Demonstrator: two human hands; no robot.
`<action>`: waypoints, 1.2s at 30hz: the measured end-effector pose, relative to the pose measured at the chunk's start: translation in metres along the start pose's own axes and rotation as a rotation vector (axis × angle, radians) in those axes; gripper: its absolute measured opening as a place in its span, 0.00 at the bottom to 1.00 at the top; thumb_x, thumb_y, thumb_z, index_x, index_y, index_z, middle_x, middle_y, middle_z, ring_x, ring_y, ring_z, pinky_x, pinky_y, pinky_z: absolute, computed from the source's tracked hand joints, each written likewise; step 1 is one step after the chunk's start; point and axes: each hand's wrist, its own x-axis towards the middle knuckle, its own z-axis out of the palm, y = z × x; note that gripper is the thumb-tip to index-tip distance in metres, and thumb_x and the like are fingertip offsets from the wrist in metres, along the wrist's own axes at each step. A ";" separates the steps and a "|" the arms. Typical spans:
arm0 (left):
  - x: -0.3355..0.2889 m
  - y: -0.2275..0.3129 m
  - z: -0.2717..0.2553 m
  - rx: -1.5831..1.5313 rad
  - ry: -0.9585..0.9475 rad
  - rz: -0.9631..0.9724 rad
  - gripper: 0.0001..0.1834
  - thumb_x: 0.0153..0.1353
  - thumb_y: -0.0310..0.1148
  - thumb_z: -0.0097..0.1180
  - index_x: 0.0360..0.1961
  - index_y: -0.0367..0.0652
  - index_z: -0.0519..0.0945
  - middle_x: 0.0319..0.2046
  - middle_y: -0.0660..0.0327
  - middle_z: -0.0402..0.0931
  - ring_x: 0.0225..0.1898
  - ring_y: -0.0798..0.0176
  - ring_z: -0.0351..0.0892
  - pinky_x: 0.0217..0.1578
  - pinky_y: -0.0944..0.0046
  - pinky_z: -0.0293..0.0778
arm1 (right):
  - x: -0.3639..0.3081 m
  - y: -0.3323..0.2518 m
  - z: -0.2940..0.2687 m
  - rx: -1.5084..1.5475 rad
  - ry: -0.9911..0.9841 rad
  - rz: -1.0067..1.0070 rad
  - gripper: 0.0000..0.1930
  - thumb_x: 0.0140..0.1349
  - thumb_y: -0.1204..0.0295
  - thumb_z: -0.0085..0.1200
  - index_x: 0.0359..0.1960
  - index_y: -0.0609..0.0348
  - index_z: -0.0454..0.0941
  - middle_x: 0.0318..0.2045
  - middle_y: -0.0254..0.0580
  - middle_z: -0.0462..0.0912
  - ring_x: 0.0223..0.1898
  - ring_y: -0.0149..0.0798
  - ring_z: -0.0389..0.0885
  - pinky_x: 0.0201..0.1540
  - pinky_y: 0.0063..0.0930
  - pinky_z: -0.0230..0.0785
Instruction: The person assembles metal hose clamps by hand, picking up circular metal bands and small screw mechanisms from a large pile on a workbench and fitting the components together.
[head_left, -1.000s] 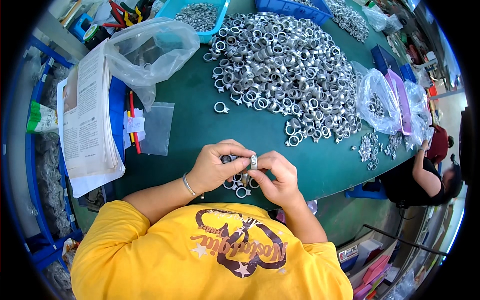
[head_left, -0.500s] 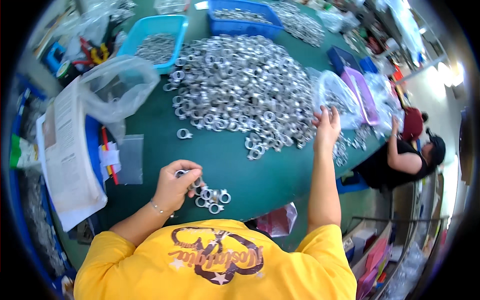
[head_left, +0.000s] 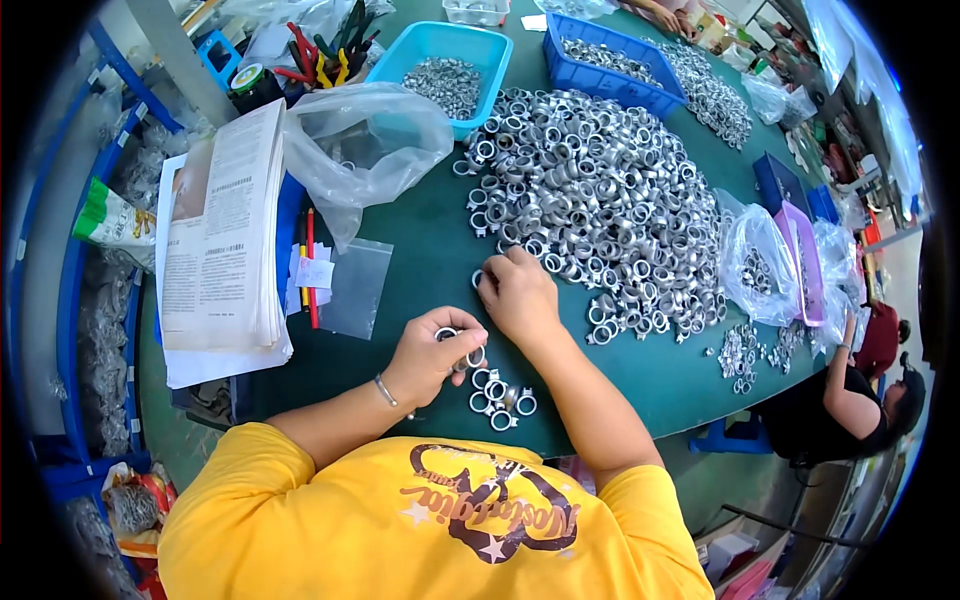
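My left hand (head_left: 425,360) is curled around a few silver metal rings (head_left: 474,357), each with a small lug. Just right of it, close to my body, a small cluster of similar rings (head_left: 497,397) lies on the green table (head_left: 400,290). My right hand (head_left: 522,298) reaches in at the near left edge of a big heap of rings (head_left: 600,190). Its fingertips pinch a single ring (head_left: 477,279), partly covered by the thumb and fingers. How many rings the left hand contains is hidden by its fingers.
Beyond the heap stand a turquoise tray (head_left: 497,62) and a blue crate (head_left: 570,75) of metal parts. A plastic bag (head_left: 375,170), newspapers (head_left: 225,250) and pencils (head_left: 311,265) lie leftward. Rightward are a bag of rings (head_left: 757,265), a purple basket (head_left: 806,265) and a seated person (head_left: 845,410).
My right hand has swung left from beside the plastic bag at right to the lone ring near the heap. My left hand still holds its rings. The whole view has shifted.
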 end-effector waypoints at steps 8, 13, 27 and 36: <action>0.007 -0.002 0.009 0.186 -0.049 -0.022 0.09 0.54 0.27 0.58 0.36 0.39 0.75 0.25 0.62 0.74 0.22 0.71 0.76 0.14 0.77 0.65 | -0.050 -0.007 -0.051 0.458 0.120 -0.220 0.11 0.49 0.84 0.54 0.35 0.60 0.75 0.36 0.48 0.77 0.33 0.47 0.79 0.34 0.31 0.73; 0.000 -0.004 0.014 0.319 -0.161 0.188 0.06 0.52 0.27 0.60 0.31 0.36 0.81 0.29 0.66 0.74 0.16 0.77 0.69 0.15 0.78 0.63 | -0.076 -0.018 -0.055 1.164 0.151 0.372 0.12 0.60 0.83 0.43 0.46 0.66 0.71 0.41 0.44 0.76 0.42 0.32 0.76 0.42 0.25 0.71; -0.006 0.001 0.020 0.352 -0.211 0.087 0.05 0.55 0.25 0.56 0.32 0.34 0.80 0.31 0.63 0.74 0.19 0.74 0.71 0.16 0.78 0.66 | -0.097 -0.006 -0.056 1.045 -0.048 0.274 0.15 0.55 0.78 0.55 0.45 0.67 0.73 0.36 0.44 0.76 0.36 0.33 0.77 0.39 0.23 0.71; -0.004 -0.003 0.018 0.258 -0.221 0.029 0.06 0.55 0.26 0.56 0.32 0.34 0.79 0.31 0.62 0.74 0.22 0.74 0.72 0.16 0.78 0.67 | -0.095 -0.009 -0.063 0.925 0.019 0.206 0.15 0.52 0.83 0.56 0.43 0.67 0.74 0.37 0.45 0.76 0.36 0.34 0.77 0.37 0.22 0.73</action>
